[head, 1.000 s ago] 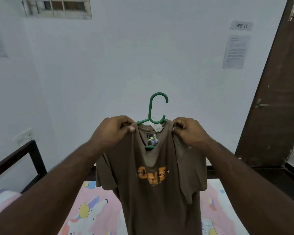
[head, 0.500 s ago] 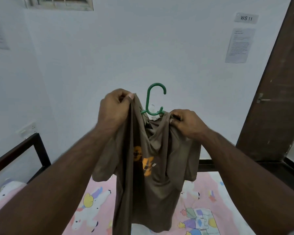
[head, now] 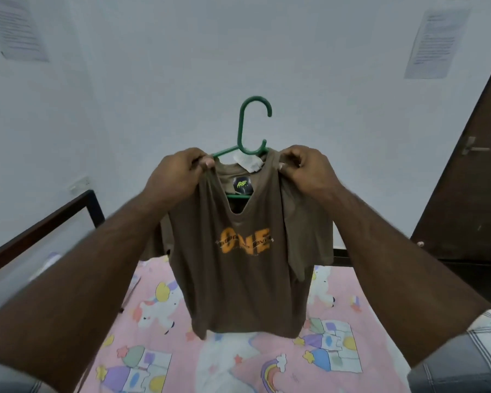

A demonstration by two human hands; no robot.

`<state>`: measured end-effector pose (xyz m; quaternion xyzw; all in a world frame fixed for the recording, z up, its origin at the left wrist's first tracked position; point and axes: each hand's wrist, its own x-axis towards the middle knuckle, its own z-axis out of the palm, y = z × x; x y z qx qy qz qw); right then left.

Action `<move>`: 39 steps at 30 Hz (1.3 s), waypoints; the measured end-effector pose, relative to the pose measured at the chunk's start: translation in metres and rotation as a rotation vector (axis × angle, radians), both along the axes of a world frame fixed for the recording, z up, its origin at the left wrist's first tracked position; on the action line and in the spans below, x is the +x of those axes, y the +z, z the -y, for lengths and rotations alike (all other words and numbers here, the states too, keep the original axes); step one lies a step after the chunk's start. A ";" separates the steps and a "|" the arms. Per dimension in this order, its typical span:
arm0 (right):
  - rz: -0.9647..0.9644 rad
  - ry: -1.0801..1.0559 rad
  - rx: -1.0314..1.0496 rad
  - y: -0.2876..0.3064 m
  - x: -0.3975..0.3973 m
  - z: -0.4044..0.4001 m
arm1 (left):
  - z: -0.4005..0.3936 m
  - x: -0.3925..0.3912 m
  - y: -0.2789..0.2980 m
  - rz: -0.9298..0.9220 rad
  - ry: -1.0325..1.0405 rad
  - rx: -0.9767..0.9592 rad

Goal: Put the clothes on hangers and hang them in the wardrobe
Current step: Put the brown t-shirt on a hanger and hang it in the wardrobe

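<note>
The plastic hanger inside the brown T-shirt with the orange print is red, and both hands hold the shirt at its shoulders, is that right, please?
Not quite: the head view shows a green plastic hanger inside the brown T-shirt with the orange print. The left hand and right hand do hold its shoulders.

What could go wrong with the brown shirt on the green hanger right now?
1. The left arm of the green hanger pokes out bare beside the left hand, so that shoulder of the brown shirt may slip off.
2. The right hand pinches bunched cloth, so the shirt might hang crooked.
3. If both hands let go, everything probably drops onto the pink bedsheet.
</note>
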<state>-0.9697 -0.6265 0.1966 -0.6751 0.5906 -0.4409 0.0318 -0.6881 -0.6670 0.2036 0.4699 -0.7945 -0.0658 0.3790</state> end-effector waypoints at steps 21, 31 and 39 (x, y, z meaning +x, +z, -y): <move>0.623 0.138 0.186 -0.079 -0.048 -0.054 | -0.142 0.047 0.071 0.032 0.507 -0.159; 0.273 0.095 0.187 -0.031 -0.021 -0.065 | -0.183 0.102 0.059 -0.077 0.542 -0.109; 0.021 0.485 0.055 0.037 0.093 -0.109 | -0.219 0.130 0.049 -0.090 0.514 -0.072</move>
